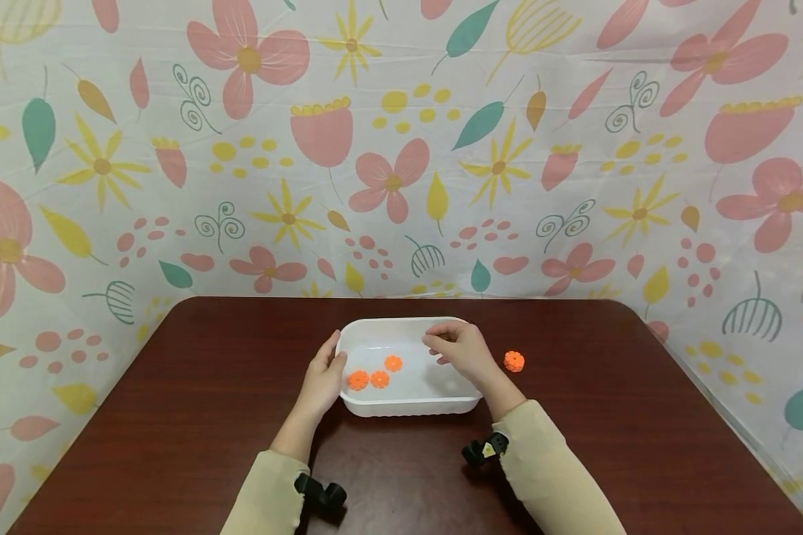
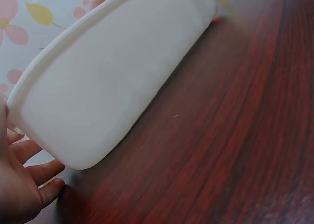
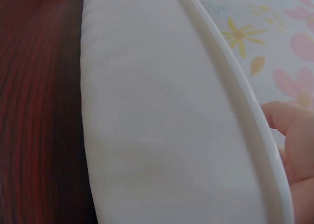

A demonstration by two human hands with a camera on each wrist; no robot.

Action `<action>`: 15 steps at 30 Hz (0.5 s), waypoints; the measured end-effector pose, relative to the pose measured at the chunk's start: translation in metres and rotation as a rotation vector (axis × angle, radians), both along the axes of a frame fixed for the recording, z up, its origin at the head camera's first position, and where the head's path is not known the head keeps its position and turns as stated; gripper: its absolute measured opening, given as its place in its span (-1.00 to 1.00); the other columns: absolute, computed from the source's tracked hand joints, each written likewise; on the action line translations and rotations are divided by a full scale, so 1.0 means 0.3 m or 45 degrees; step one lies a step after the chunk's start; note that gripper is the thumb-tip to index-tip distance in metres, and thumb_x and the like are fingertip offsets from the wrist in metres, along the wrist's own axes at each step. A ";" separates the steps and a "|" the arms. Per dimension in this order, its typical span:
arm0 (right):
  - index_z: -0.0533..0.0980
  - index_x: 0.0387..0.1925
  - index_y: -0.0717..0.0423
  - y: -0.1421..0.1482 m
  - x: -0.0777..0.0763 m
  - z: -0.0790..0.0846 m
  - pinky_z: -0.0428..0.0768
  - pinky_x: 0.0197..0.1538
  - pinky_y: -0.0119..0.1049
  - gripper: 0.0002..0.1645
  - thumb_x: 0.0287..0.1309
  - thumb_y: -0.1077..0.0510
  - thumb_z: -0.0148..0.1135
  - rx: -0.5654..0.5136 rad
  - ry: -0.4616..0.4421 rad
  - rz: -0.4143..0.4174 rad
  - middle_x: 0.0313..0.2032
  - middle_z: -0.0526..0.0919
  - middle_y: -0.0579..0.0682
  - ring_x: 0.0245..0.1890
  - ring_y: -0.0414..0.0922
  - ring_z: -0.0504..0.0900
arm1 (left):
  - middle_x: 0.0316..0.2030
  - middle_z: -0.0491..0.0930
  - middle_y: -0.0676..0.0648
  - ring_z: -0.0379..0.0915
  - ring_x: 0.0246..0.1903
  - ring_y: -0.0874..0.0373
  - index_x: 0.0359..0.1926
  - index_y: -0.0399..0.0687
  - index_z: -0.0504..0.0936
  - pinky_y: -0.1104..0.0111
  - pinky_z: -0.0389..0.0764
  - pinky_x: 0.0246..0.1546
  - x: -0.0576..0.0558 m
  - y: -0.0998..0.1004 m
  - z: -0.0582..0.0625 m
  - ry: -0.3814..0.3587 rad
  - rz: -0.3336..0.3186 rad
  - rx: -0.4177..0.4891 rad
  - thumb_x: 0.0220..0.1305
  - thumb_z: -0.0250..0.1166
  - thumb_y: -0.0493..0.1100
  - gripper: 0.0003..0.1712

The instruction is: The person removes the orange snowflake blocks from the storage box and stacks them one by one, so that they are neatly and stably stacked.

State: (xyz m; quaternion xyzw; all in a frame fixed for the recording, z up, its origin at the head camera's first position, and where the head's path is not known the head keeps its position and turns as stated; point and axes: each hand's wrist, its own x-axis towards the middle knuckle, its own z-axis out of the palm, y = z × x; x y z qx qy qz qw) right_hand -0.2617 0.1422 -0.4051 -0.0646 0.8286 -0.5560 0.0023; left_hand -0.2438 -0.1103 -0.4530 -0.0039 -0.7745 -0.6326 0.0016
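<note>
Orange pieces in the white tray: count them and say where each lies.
3. In the white tray, the first piece is nearest the left hand, the second piece just right of it, the third piece farther back and right. The right hand may hide more.

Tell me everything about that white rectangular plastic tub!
This shallow white rectangular tub looks like plastic, with rounded corners, an outturned rim and one open compartment. It sits upright on a reddish-brown wood-grained table. Three orange scalloped discs, material unclear, lie inside toward the left. The person's left grip holds its left end.
</note>
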 end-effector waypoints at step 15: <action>0.63 -0.22 0.20 -0.107 -0.006 -0.011 0.60 -0.38 -0.33 -0.75 0.12 0.11 0.31 0.046 0.003 0.126 -0.42 0.66 0.03 -0.36 0.05 0.62 | 0.42 0.09 -0.20 0.04 0.39 -0.11 0.46 -0.03 0.07 -0.01 0.16 0.34 -0.002 -0.004 -0.003 -0.006 -0.012 0.007 0.46 -0.08 -0.12 -0.40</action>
